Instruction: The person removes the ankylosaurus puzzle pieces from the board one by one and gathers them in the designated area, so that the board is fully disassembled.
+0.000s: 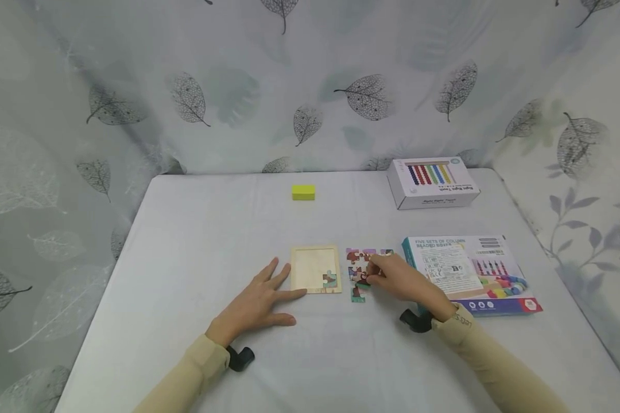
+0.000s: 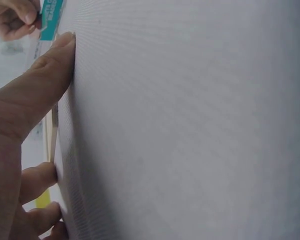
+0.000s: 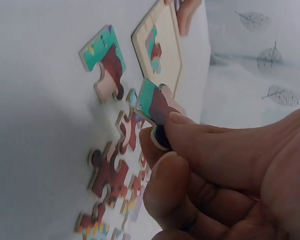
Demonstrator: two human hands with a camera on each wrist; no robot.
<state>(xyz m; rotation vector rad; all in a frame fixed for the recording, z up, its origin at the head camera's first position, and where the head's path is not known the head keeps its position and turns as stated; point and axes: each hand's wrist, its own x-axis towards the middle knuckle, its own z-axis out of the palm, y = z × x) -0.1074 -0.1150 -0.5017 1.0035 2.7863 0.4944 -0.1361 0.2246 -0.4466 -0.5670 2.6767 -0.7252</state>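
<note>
My right hand (image 1: pixel 395 277) pinches a jigsaw puzzle piece (image 3: pixel 157 107), green and brown, between thumb and fingertips above the loose pieces. Several loose puzzle pieces (image 3: pixel 110 175) lie on the table under and beside that hand. To their left is a shallow wooden puzzle tray (image 1: pixel 314 250) with a puzzle piece (image 1: pixel 329 279) in its lower right corner. My left hand (image 1: pixel 258 304) lies with fingers spread at the tray's left and lower side, its index finger (image 1: pixel 291 295) reaching the lower left corner. In the left wrist view its thumb (image 2: pixel 55 60) rests on the white cloth.
A yellow-green block (image 1: pixel 303 193) sits at the back middle. On the right lies a flat box with beads pictured on it (image 1: pixel 439 269), close to my right hand. Behind it stands a white box with coloured bars (image 1: pixel 434 195). Leaf-patterned curtains (image 1: pixel 237 137) border the table.
</note>
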